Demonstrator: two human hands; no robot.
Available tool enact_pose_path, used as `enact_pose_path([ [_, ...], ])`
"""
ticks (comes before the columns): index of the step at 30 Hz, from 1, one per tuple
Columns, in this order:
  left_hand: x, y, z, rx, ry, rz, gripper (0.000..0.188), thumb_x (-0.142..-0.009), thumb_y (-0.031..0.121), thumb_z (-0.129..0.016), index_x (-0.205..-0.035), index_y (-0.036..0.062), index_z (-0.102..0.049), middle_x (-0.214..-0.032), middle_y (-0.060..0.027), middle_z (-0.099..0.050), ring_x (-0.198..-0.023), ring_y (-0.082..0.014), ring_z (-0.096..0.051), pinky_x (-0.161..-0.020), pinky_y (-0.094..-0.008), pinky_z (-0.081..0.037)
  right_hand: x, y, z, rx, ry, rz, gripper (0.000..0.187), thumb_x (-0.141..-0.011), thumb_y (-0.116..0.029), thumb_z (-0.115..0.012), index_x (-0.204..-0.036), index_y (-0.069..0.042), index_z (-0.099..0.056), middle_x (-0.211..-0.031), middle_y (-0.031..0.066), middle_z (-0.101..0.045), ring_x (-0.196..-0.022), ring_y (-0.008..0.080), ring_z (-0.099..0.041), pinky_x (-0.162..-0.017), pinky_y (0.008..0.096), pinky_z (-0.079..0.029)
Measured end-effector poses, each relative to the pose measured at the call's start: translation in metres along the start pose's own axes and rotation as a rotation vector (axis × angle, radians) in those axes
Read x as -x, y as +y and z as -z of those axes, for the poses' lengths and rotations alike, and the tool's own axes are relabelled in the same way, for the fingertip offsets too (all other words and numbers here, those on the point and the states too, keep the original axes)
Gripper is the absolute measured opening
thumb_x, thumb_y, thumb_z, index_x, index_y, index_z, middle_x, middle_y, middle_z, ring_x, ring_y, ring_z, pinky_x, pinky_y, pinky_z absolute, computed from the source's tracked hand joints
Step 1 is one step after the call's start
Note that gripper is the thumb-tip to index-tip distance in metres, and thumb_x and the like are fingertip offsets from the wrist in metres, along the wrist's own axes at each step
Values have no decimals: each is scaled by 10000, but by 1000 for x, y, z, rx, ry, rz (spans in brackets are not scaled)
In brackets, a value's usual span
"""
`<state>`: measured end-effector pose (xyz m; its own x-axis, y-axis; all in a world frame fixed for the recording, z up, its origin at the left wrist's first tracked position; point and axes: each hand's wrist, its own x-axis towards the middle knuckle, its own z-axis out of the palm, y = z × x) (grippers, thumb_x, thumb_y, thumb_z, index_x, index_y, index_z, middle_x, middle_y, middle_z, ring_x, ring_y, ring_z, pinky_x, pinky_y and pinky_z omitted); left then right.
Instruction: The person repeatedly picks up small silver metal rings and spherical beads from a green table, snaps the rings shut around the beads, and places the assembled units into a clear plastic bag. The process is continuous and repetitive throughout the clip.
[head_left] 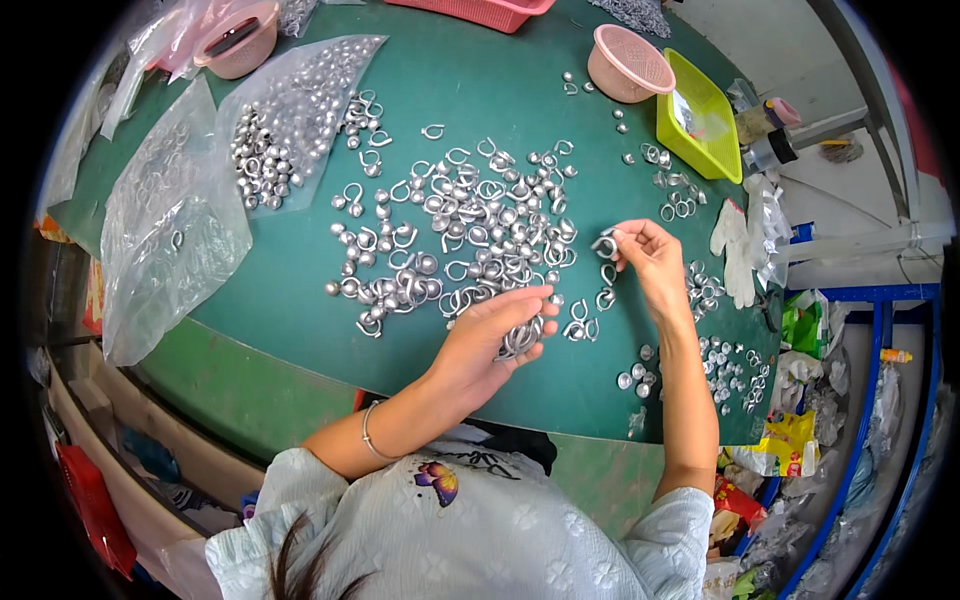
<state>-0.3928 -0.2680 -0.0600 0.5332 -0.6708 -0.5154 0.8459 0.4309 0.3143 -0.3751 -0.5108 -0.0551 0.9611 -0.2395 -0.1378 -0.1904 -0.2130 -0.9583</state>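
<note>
Left hand [482, 328] cupped, partly closed around several metal rings [519, 342]. Right hand [652, 260] pinches single metal piece [604, 244] above worktop [300, 320], right of main pile [506, 214]. Step in hand: apparently piece-by-piece handling; next move calls for steady fingertip pinch.

A: Which containers stand at the far right of the green table [470, 80]?
B: One round pink basket [635, 80], next to one lime-green basket [708, 155].
A: Specify items nearer the right edge.
B: One white glove [733, 245], laid on the table. Beyond the edge: one blue rack [882, 325], holding plastic bags [887, 400].
</note>
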Motion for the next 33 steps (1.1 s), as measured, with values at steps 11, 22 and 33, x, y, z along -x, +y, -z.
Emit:
enact_pose_path([
  [11,-8,-9,-7,-67,-86,-59,383,-918,331,-532,-1174,46,-552,-1024,-47,-625,-878,-118,-605,-708,-258,-481,67,-32,-41,-154,-169,10,117,-868,-79,-596,-941,11,-581,-829,45,-623,-726,78,-569,-642,211,-453],
  [22,-3,-11,13,134,-101,100,457,-949,354,-432,-1237,0,-449,-1125,-157,-586,-852,-195,-629,-604,-247,-548,29,16,-16,561,12,158,117,-826,-66,-609,-905,20,-602,-741,51,-587,-637,138,-529,-597,280,-432],
  [33,16,-24,25,329,-209,-1,425,-957,268,-414,-1282,-7,-417,-1269,-190,-483,-1119,-296,-518,-957,-411,-439,35,32,-42,845,29,487,218,-782,-120,-637,-954,-5,-567,-840,153,-581,-797,353,-569,-768,417,-420],
])
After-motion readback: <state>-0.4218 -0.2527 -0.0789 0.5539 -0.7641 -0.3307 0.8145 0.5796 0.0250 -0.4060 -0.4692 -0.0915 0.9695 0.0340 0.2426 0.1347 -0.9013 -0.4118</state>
